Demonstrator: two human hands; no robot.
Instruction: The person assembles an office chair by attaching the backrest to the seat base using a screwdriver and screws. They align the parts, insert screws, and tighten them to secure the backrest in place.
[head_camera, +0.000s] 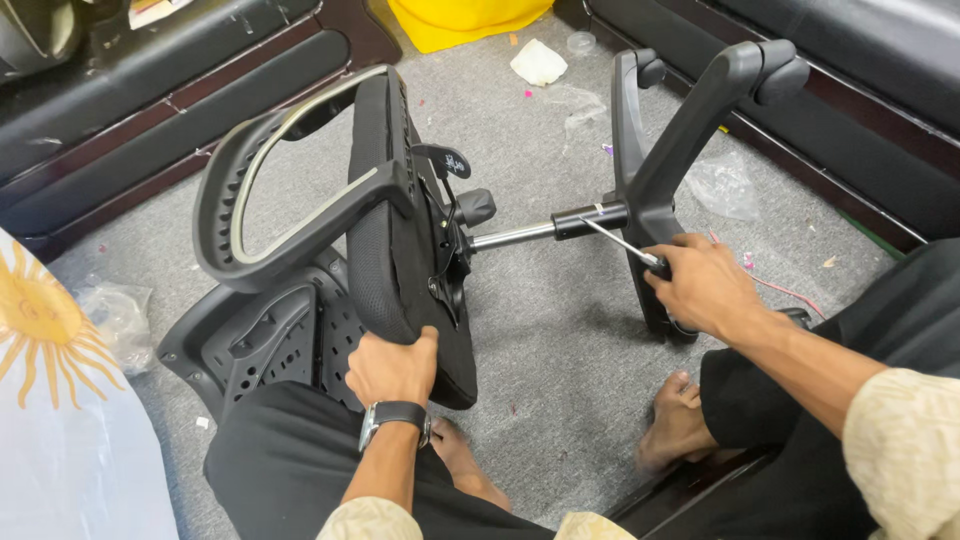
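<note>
Black mesh seat (400, 250) in left hand (392, 368)

We are in a lived-in room, likely a home sitting area or small office lounge. Grey carpet (560, 340) covers the floor under our hands. Black cushioned sofas with dark wooden trim (130, 120) line the far left and far right (860, 90). Beyond our grip lie scraps of clear plastic wrap (722, 185) and crumpled paper (538, 62), with a yellow bag (465, 20) farther off.
</note>
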